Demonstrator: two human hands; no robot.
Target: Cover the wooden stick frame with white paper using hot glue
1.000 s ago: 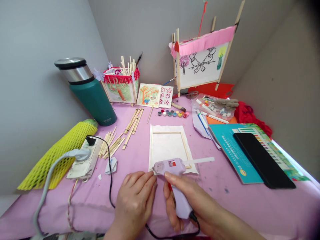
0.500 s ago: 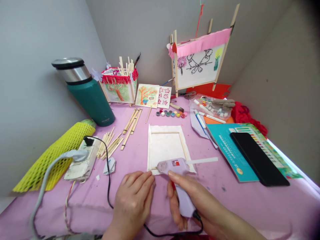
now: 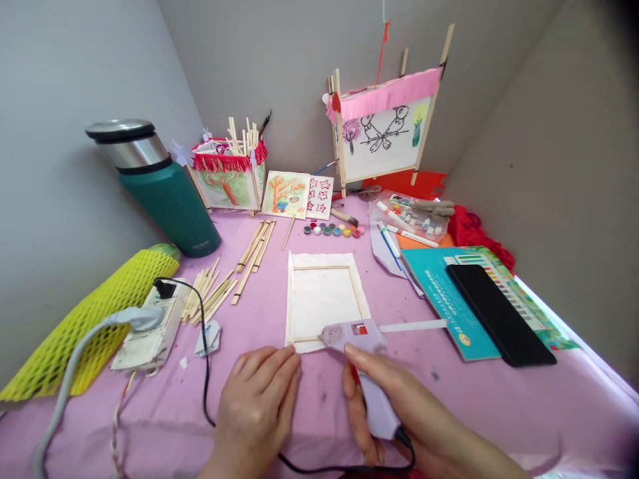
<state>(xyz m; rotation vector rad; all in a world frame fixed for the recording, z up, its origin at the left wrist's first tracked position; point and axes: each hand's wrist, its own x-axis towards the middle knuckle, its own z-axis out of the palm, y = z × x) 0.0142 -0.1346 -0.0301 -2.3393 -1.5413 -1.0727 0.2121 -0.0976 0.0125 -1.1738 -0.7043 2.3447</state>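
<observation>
While hands [image 3: 254, 416] [image 3: 424, 426] work below, the lantern [image 3: 224, 186] holds wooden sticks [image 3: 240, 136].

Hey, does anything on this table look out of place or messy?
A crumpled white paper scrap and a smaller white bit lie loose on the pink tablecloth beside the power strip. They look like stray offcuts.
</observation>
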